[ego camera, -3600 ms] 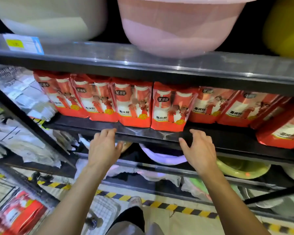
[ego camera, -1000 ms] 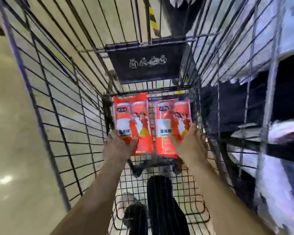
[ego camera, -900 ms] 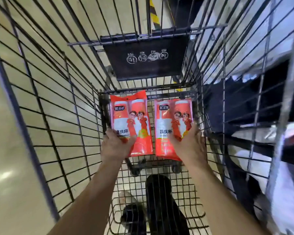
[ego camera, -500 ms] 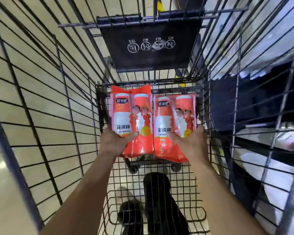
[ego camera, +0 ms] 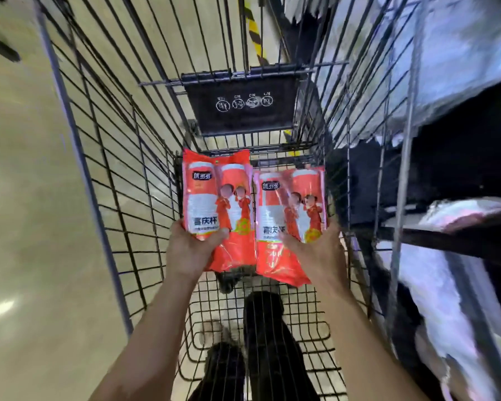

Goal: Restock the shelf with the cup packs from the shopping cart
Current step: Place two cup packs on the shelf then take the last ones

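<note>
At far left lies the pale glossy floor [ego camera: 26, 198], then the wire side of the shopping cart [ego camera: 113, 140]. Inside the basket the left hand [ego camera: 190, 250] grips the left cup pack [ego camera: 217, 204], a red-orange bag printed with two cups and two small figures. The thumb lies across its lower front and the fingers are hidden behind it. Just beside it, edges touching or nearly so, the right cup pack [ego camera: 289, 221] of the same print is gripped by the right hand [ego camera: 321, 256], thumb on the lower front, fingers round the right edge. Both packs stand upright and appear lifted off the wire bottom, below the black seat flap [ego camera: 240, 102] at the cart's far end. Outside the wires on the right runs a dark shelf [ego camera: 446, 238] with blurred plastic-wrapped goods.

This looks like the pick-up step, with both packs secured. The next move calls for raising them clear of the cart's rim without catching the wires, then turning towards the shelving and standing them upright there.
</note>
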Demonstrator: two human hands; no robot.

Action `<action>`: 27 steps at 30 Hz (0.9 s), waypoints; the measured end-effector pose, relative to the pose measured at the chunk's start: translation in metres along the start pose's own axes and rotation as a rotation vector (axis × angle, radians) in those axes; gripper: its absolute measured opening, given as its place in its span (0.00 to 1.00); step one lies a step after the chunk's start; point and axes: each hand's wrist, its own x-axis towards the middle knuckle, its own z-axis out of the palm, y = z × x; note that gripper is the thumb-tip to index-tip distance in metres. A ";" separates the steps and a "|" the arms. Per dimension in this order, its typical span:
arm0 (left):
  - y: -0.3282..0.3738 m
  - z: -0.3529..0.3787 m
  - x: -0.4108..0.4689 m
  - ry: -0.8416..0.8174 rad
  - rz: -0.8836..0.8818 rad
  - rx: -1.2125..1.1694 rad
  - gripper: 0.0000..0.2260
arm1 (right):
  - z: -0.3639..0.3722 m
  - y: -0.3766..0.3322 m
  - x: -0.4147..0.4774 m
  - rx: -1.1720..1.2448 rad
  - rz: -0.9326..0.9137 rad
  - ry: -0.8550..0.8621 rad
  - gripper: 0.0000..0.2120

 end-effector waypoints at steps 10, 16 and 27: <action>0.032 -0.073 -0.149 -0.058 0.259 -0.067 0.36 | -0.072 0.000 -0.163 0.108 -0.085 0.171 0.52; 0.019 -0.136 -0.237 -0.142 0.443 -0.116 0.42 | -0.090 0.041 -0.285 0.272 -0.151 0.299 0.47; 0.006 -0.190 -0.341 -0.239 0.695 -0.050 0.43 | -0.131 0.135 -0.442 0.496 -0.206 0.589 0.41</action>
